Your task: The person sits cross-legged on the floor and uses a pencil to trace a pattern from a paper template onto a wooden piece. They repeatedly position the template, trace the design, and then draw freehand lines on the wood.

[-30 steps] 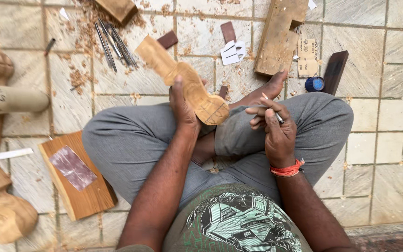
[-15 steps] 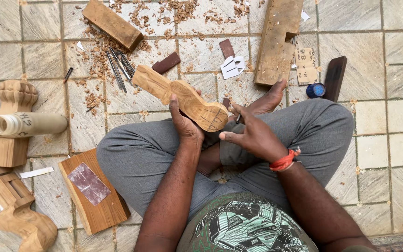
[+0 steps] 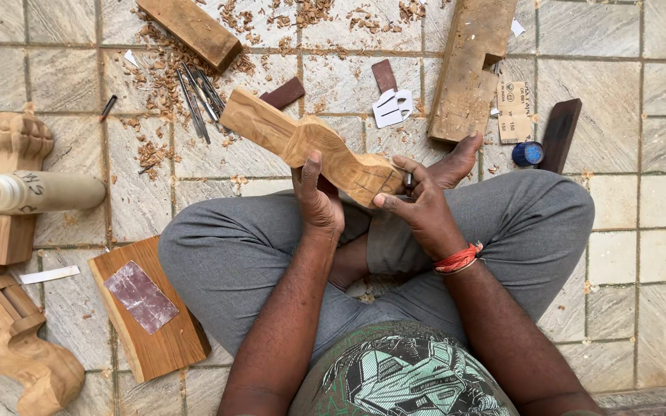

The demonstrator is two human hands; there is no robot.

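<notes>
No container is holding anything here; a small blue cap (image 3: 528, 152) is lying on the tiles near the foot. Compared with half a second ago, the right hand (image 3: 424, 206) is now pressing against the lower end of the carved wooden leg (image 3: 310, 145), fingers curled over it. The left hand (image 3: 318, 199) is gripping the leg from beneath, thumb up along its side. The leg is resting tilted above the lap, smooth, curved, pale wood. Wood shavings (image 3: 163, 73) and thin chisels (image 3: 198, 96) are lying on the rough stone tiles
</notes>
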